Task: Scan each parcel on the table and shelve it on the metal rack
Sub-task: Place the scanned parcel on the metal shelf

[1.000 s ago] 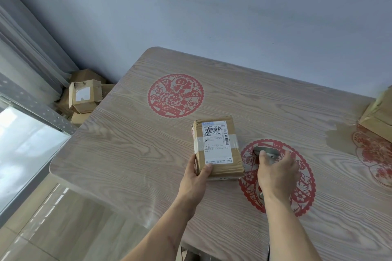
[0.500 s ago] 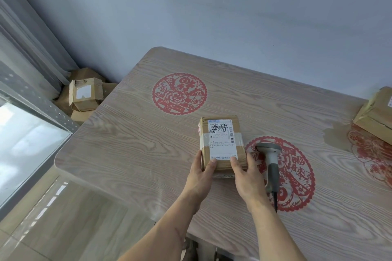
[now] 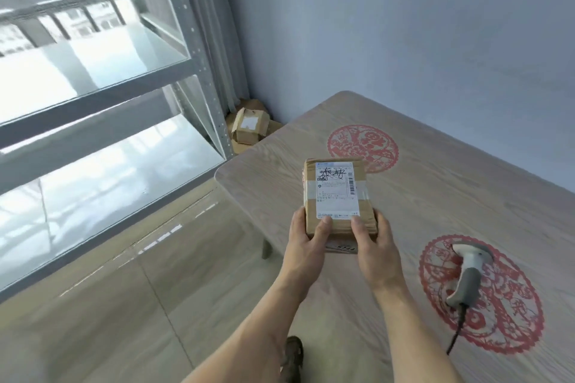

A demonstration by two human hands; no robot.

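Note:
A small brown cardboard parcel point(image 3: 337, 196) with a white shipping label on top is held above the table's left end. My left hand point(image 3: 306, 247) grips its near left corner and my right hand point(image 3: 375, 250) grips its near right corner, thumbs on the label. The grey handheld scanner point(image 3: 468, 274) lies on the wooden table point(image 3: 435, 190) to the right, on a red paper-cut decal, its cable trailing toward me. The metal rack point(image 3: 199, 71) stands at the left with shiny shelf boards.
Several cardboard boxes point(image 3: 249, 126) are piled on the floor in the corner between rack and table. A second red decal point(image 3: 362, 148) marks the table behind the parcel. Glossy tiled floor point(image 3: 124, 305) lies between me and the rack. A shoe shows below.
My right hand put the scanner down on the decal and took the parcel together with the left. The parcel has lifted off the table and the view has swung left toward the rack.

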